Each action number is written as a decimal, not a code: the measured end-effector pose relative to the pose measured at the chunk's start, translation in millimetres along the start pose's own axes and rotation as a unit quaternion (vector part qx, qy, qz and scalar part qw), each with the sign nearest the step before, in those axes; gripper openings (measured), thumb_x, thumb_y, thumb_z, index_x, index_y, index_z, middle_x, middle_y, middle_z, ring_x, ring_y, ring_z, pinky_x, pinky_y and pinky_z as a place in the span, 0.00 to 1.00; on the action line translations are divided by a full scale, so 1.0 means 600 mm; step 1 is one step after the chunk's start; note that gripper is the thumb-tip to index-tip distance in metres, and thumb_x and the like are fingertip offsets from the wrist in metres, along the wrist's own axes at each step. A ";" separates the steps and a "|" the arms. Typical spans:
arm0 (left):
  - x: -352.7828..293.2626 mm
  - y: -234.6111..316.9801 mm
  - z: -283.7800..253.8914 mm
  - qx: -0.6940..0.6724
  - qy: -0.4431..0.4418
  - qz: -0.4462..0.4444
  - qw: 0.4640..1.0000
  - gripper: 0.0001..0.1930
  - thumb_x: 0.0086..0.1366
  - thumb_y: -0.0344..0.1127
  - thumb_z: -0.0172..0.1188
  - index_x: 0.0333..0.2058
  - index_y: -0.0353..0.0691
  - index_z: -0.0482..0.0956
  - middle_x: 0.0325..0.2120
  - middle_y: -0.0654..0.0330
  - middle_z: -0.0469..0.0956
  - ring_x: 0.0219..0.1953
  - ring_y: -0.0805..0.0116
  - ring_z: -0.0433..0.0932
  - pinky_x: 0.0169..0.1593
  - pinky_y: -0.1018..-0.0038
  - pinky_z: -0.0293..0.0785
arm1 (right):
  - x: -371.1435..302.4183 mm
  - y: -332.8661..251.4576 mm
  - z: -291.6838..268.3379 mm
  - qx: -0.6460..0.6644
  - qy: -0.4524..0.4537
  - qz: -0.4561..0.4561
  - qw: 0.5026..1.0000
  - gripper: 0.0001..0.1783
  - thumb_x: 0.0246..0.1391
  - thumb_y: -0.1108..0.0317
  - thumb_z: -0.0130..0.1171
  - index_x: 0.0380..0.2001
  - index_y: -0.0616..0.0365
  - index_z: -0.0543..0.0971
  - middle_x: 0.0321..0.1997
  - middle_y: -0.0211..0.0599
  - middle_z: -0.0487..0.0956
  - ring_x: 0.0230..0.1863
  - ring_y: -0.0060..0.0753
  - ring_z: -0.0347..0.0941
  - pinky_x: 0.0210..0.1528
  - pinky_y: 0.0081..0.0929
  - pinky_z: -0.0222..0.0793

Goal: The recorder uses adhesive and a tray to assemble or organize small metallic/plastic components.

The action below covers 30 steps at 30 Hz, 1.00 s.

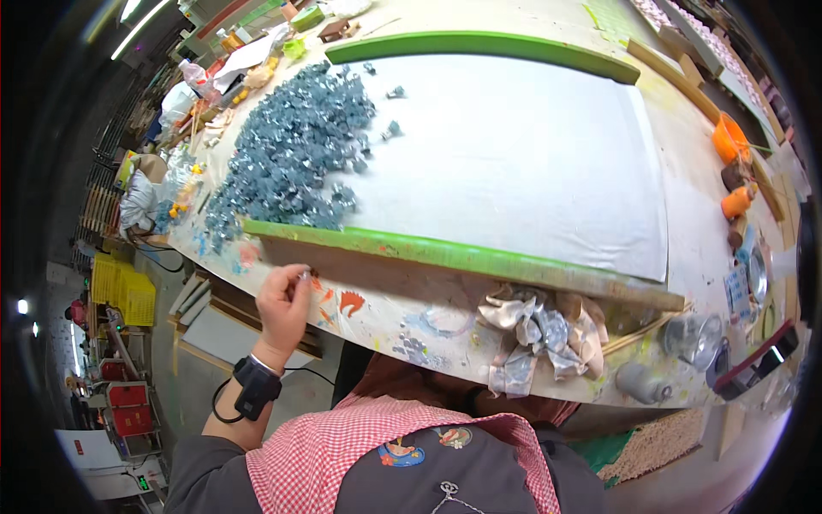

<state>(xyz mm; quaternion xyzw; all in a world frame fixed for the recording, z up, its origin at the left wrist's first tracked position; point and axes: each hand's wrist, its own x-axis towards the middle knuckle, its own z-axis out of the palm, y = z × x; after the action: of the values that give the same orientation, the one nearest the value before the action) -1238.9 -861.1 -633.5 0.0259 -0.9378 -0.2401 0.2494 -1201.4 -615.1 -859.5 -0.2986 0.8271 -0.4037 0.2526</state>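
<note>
My left hand (283, 308) is just off the near edge of the table, its fingertips pinched together. Anything between them is too small to make out. Beyond it a green-painted wooden bar (445, 255) runs along the near side of a white sheet (514, 163). A matching green bar (479, 44) lies along the far side. Many small blue-grey, flower-like pieces (295, 141) are heaped at the sheet's left end, with a few loose ones to their right. A black device is strapped to my left wrist. My right hand is out of view.
Crumpled stained cloth (548, 334) lies at the near edge, right of middle. Beside it stand a clear jar (693, 337), a grey bottle (644, 383) and a dark red-edged phone (753, 361). An orange cup (730, 139) is at the right; yellow crates (128, 294) are at the left.
</note>
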 end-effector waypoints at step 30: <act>-0.034 -0.020 0.019 -0.020 0.177 0.193 0.965 0.05 0.57 0.23 0.52 0.30 0.34 0.77 0.22 0.58 0.71 0.22 0.65 0.66 0.25 0.73 0.61 | -0.152 0.124 -0.100 -0.248 0.132 0.189 0.941 0.19 0.44 0.56 0.54 0.35 0.59 0.77 0.39 0.46 0.77 0.44 0.45 0.74 0.44 0.44 0.66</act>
<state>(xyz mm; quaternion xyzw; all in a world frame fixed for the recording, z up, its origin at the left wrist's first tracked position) -1227.5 -863.2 -657.0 -0.1190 -0.8610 -0.1980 0.4531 -1199.2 -483.5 -871.2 -0.1344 0.9681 -0.1660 0.1310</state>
